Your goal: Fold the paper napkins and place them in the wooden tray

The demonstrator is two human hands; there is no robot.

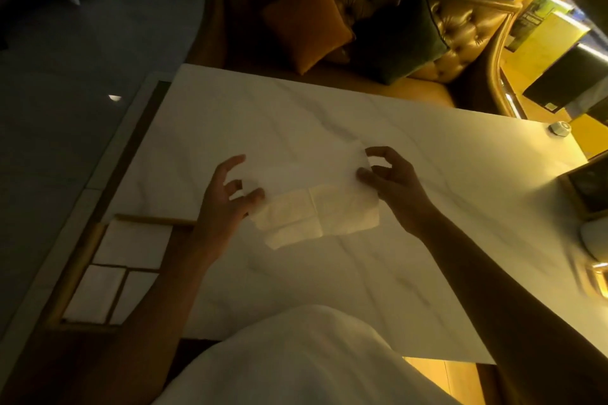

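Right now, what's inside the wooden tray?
Folded white napkins lie in three compartments of the wooden tray: one wide far compartment, two smaller near ones. The left forearm covers the tray's right side, so anything there is hidden.

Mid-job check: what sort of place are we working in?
Probably a restaurant or lounge, though I can't be sure. A pale marble-look table faces a tufted leather bench with cushions, and a wooden tray at the table's left edge holds folded napkins.
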